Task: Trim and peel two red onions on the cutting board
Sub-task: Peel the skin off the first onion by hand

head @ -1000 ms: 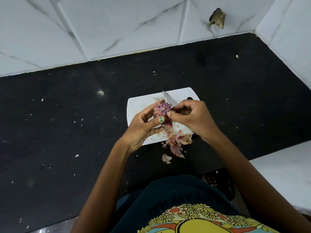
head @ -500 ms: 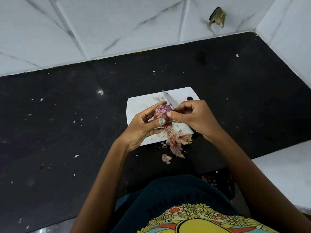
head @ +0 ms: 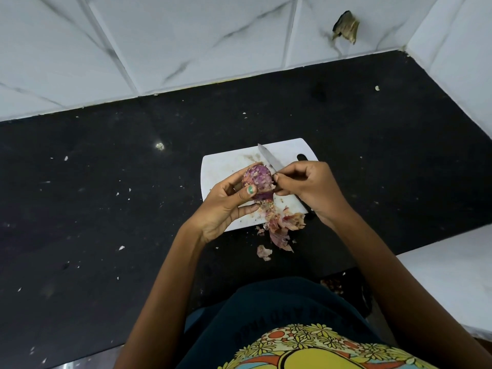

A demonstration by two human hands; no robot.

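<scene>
One red onion (head: pixel 257 182) is in view, held above the near part of the white cutting board (head: pixel 226 166); a second onion cannot be seen. Its purple surface is patchy, with flecks of pale skin clinging to it. The left hand (head: pixel 226 206) cups it from the left and below, fingers curled round it and the thumb, with a green-painted nail, pressed on its near side. The right hand (head: pixel 308 187) meets the onion from the right, thumb and forefinger pinched together at its right edge; what exactly they pinch is too small to tell. The same hand holds one knife (head: pixel 269 159), whose blade points away to the far left over the board, just beyond the onion, with the dark handle end showing below the hand at the board's right edge. The two hands are close together, both closed on what they hold.

A heap of onion peels (head: pixel 282 225) lies across the board's near edge and spills onto the black countertop (head: pixel 106 195), with one loose piece a little nearer. Small pale scraps dot the countertop. White marbled wall tiles (head: pixel 186 35) rise at the far side.
</scene>
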